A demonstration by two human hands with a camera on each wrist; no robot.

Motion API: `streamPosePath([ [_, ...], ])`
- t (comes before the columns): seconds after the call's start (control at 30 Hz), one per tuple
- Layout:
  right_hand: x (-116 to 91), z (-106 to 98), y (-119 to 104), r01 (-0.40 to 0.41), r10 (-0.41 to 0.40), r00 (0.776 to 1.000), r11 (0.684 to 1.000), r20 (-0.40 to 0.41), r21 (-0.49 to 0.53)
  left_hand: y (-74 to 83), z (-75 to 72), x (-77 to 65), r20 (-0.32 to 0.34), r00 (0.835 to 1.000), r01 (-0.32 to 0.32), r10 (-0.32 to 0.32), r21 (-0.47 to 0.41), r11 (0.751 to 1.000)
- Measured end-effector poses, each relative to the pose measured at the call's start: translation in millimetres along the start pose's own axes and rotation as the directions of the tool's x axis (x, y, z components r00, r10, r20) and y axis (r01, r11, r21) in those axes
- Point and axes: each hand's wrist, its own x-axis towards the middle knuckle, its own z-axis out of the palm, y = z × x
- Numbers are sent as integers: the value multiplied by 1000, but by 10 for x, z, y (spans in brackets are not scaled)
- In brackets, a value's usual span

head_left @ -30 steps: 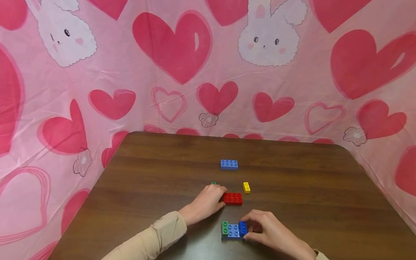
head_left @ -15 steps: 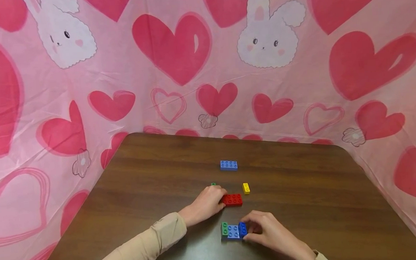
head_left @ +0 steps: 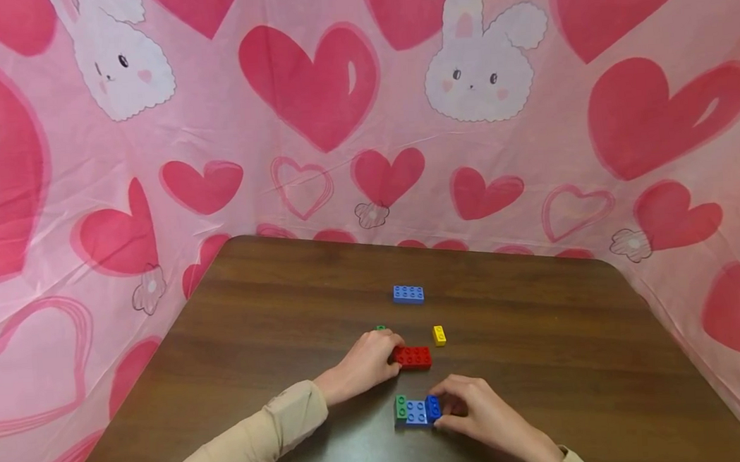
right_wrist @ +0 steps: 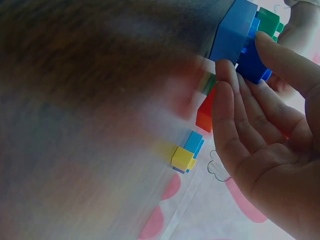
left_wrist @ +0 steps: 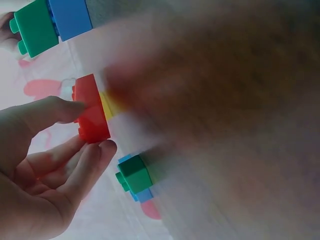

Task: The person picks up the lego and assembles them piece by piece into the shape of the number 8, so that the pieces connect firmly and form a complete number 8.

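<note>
In the head view my left hand [head_left: 367, 364] pinches the left end of a red eight-stud toy brick [head_left: 414, 357]. The left wrist view shows the thumb on one side of this red brick [left_wrist: 93, 111] and fingertips at its other side. Nearer me stands a light blue brick [head_left: 416, 413] with a small green brick [head_left: 401, 407] on its left end and a small dark blue brick [head_left: 434, 408] on its right end. My right hand [head_left: 485, 411] holds the dark blue brick between thumb and fingers, also seen in the right wrist view.
All this lies on a brown wooden table [head_left: 542, 347]. Farther back are a yellow two-stud brick [head_left: 439, 335] and another light blue brick [head_left: 408, 294]. A second green brick [head_left: 381, 328] peeks out behind my left hand. A pink curtain [head_left: 317, 192] hangs beyond the table's edge.
</note>
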Motion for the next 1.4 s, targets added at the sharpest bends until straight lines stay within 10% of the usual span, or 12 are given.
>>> streamPosePath([
  [0.97,-21,-21,-40,-10,10,1000,1000,19,-10,128,-252,-253,-38,999,-15,9,-160,987],
  [1.4,-73,-75,-58,72,-83,987,994,-138,-80,172,-292,-385,-61,998,-42,31,-185,982],
])
